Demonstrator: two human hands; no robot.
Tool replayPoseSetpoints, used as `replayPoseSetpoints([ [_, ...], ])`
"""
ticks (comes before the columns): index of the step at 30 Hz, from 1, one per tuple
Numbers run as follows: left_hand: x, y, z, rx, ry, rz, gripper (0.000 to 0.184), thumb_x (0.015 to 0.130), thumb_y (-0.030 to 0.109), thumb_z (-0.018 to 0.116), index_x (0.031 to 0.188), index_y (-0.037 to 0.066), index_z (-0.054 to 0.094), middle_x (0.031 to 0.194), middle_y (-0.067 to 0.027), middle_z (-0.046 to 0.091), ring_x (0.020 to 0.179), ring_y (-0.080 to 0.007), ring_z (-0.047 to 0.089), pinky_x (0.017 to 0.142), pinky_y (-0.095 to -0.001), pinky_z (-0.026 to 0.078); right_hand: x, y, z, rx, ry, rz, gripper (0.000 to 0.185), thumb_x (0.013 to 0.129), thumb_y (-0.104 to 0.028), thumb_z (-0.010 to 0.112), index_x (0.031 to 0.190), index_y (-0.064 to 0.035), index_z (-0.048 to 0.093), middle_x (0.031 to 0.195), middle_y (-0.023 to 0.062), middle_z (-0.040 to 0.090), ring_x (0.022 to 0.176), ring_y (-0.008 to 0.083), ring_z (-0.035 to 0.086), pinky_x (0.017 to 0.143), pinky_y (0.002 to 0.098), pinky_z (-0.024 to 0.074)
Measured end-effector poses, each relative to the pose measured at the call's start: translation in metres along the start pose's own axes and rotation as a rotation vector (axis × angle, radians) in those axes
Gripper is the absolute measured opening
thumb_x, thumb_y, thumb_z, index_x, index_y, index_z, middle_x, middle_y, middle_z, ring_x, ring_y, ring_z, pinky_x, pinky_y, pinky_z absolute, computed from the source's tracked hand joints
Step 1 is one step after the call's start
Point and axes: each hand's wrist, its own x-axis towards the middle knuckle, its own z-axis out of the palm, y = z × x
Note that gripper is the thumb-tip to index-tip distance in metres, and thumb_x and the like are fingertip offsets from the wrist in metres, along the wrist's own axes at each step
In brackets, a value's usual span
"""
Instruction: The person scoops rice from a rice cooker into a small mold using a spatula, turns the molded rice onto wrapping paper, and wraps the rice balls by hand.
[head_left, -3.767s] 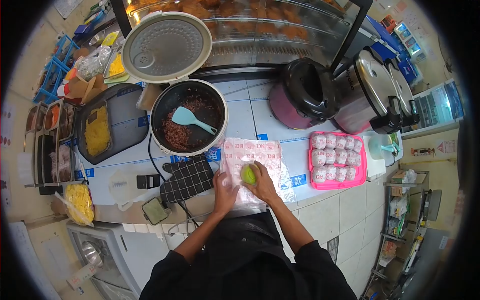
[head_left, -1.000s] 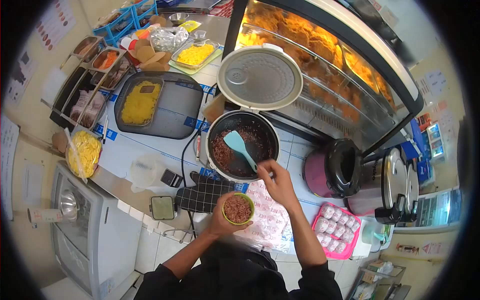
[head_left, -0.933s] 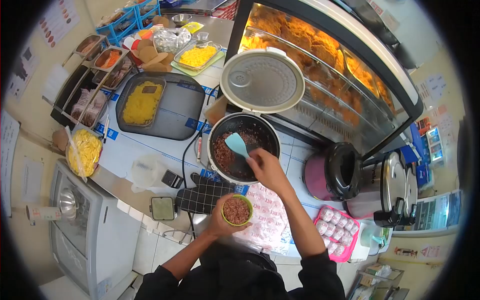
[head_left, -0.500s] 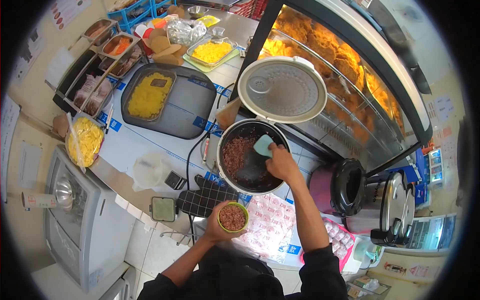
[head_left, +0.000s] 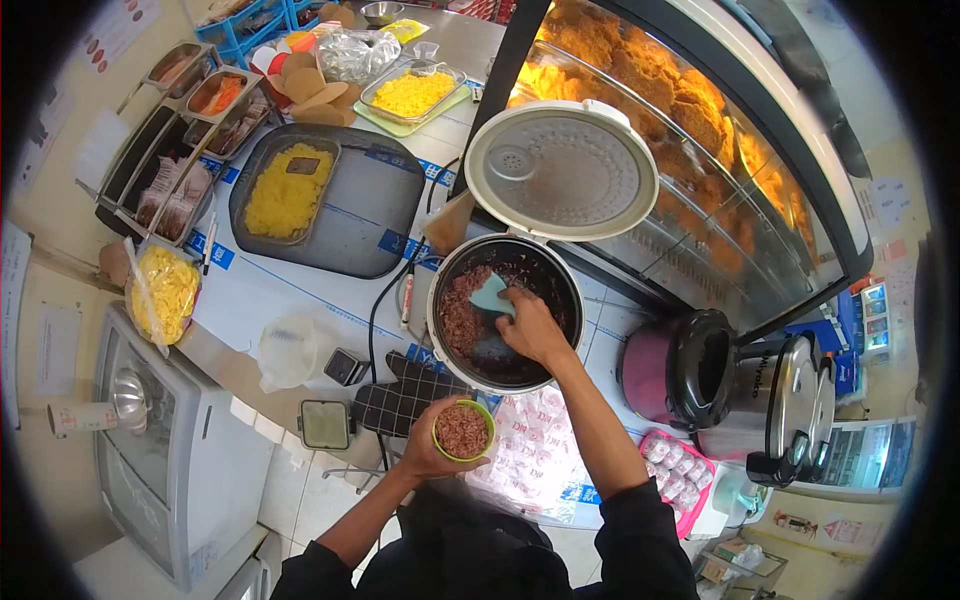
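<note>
- The right hand is reaching into the open rice cooker, its fingers closing around the handle of the pale-blue paddle.
- The paddle's blade is touching the reddish rice (mostly lying at the cooker's left side).
- The left hand is gripping the green cup, its fingers curving around the side; the cup is holding more reddish rice (close to the rim).
- The cup is hovering near the checked mitt and the printed sheets.
- Wrapped bundles are sitting in the pink tray, right of the sheets.
</note>
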Motion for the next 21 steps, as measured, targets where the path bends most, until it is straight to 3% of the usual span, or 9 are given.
replayPoseSetpoints([
  [2,-0.002,0.002,0.001,-0.005,0.009,-0.001,0.108,0.058,0.039,0.103,0.14,-0.002,0.046,0.131,-0.0195,0.064,0.118,-0.0325,0.066,0.103,-0.0436,0.053,-0.002,-0.004,-0.008,0.024,0.042,-0.05,0.044,0.085,-0.01,0.066,0.127,0.0024,0.064,0.124,0.031,0.066,0.116,0.0481,0.064,0.103,0.0488,0.0511],
  [5,0.001,0.01,0.0,-0.042,0.071,0.026,0.109,0.058,0.036,0.104,0.141,-0.002,0.045,0.131,-0.0194,0.063,0.119,-0.0314,0.065,0.104,-0.0432,0.052,-0.011,-0.024,-0.036,0.118,0.005,0.051,0.043,0.083,-0.007,0.065,0.125,0.0003,0.066,0.126,0.0303,0.065,0.118,0.0464,0.063,0.103,0.048,0.0504],
  [9,0.019,0.017,-0.007,-0.13,0.104,0.029,0.109,0.059,0.031,0.104,0.143,-0.001,0.042,0.133,-0.0188,0.061,0.121,-0.0292,0.064,0.106,-0.0419,0.051,-0.034,-0.029,-0.062,0.165,0.055,-0.053,0.043,0.081,-0.005,0.063,0.123,-0.0002,0.066,0.12,0.0264,0.067,0.111,0.0448,0.065,0.099,0.0456,0.0517],
  [11,0.033,0.02,-0.015,-0.022,0.133,0.112,0.114,0.061,0.025,0.103,0.147,0.0,0.033,0.139,-0.0193,0.054,0.129,-0.0299,0.059,0.111,-0.0421,0.048,-0.05,-0.041,-0.078,0.177,0.082,-0.091,0.043,0.081,-0.005,0.063,0.123,-0.0007,0.067,0.115,0.0245,0.068,0.106,0.0444,0.066,0.097,0.0451,0.0522],
  [14,0.066,0.043,-0.025,0.004,0.145,0.058,0.112,0.063,0.026,0.102,0.148,-0.001,0.033,0.137,-0.0181,0.055,0.128,-0.0287,0.059,0.109,-0.0405,0.048,-0.074,-0.061,-0.102,0.118,0.092,-0.13,0.044,0.08,-0.004,0.063,0.124,-0.0056,0.068,0.1,0.0192,0.064,0.095,0.0397,0.067,0.086,0.0452,0.0532],
  [19,0.108,0.075,-0.03,0.157,0.041,-0.1,0.108,0.067,0.033,0.099,0.149,0.001,0.037,0.135,-0.0209,0.06,0.128,-0.0298,0.061,0.108,-0.0399,0.05,-0.1,-0.081,-0.121,0.029,0.148,-0.285,0.045,0.082,-0.004,0.064,0.126,-0.01,0.068,0.096,0.0147,0.063,0.086,0.0327,0.069,0.069,0.0414,0.0575],
  [21,0.121,0.081,-0.023,0.144,0.032,-0.084,0.107,0.068,0.036,0.098,0.149,0.002,0.038,0.135,-0.0217,0.061,0.128,-0.0323,0.062,0.108,-0.0411,0.05,-0.107,-0.081,-0.122,-0.274,0.14,-0.381,0.047,0.08,-0.005,0.068,0.126,-0.0145,0.068,0.098,0.01,0.064,0.086,0.0281,0.071,0.065,0.0399,0.0588],
])
